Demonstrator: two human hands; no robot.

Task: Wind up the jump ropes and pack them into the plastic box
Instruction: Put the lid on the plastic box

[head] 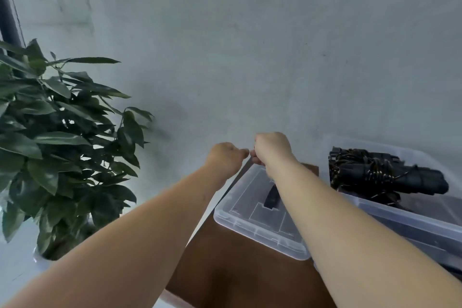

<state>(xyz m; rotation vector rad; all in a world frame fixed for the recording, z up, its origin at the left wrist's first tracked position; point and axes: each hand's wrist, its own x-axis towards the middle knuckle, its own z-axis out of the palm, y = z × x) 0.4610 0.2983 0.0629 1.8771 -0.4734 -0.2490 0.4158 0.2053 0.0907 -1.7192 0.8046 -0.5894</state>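
At the left of the frame stands a leafy plant (60, 137), well apart from the work. Just left of centre, my left hand (226, 159) is curled, thumb and finger pinched toward the other hand; what it pinches is too thin and blurred to see, probably a run of rope. Right beside it, almost touching, my right hand (271, 149) is clenched into a fist above the clear lid (240, 212) on the brown desk (237, 277) — I cannot tell what the fist holds. A black handle (271, 197) shows below my right forearm, over the lid, its long axis running up and down the frame. So this jump rope hangs beneath my right grip, the nearer hand. At the right of the frame, the plastic box (405, 217) already holds a wound bundle of jump ropes (382, 174) — the next carry goes rightward.
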